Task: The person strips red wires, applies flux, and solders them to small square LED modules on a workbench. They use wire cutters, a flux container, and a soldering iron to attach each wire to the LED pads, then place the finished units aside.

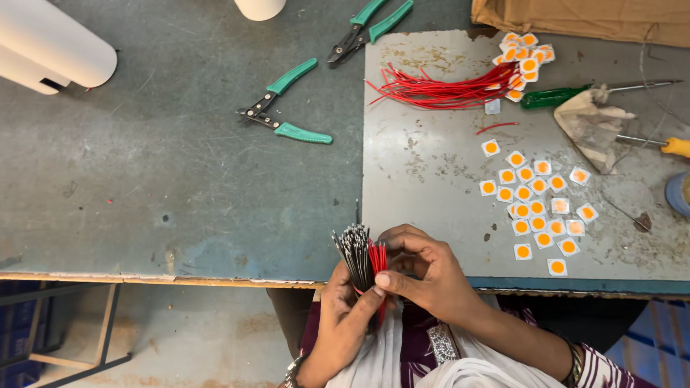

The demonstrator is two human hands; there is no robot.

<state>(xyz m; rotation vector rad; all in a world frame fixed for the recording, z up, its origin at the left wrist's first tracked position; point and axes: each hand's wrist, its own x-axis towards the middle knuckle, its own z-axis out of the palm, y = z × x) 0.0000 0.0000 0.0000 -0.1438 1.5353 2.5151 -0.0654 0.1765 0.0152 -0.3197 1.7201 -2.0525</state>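
Fingers of the left hand (343, 316) wrapped shut around the lower half of a bundle of wires (361, 257), red insulation inside the fist, bare silvery stripped ends fanning out toward 11 o'clock. Fingers of the right hand (424, 276) curled in from 3 o'clock, thumb and forefinger pinched together on the red part of the same bundle, just beside the left thumb. Bundle held low in the view, at 6 o'clock, right over the near edge of the grey metal plate (424, 179) and the green-grey bench (158, 179). Likely very light, thin and springy: soft enough to bend, loose enough to slide apart unless gripped all round. Best held on the insulated stretch, as now; stripped tips fine, prickly and easily splayed, so poor places for a grip. Up at 1 o'clock, a second heap of red wires (438, 90) lying flat on the plate, touching a small pile of square chips with orange centres (521, 61). More such chips (535, 205) scattered at 3 o'clock, well apart from both hands. Two green-handled cutters (287, 108) (366, 29) at 11 and 12 o'clock, untouched. Green-handled screwdriver (568, 93) beside a crumpled rag (593, 122) at 2 o'clock. White tube (57, 47) at 10 o'clock.
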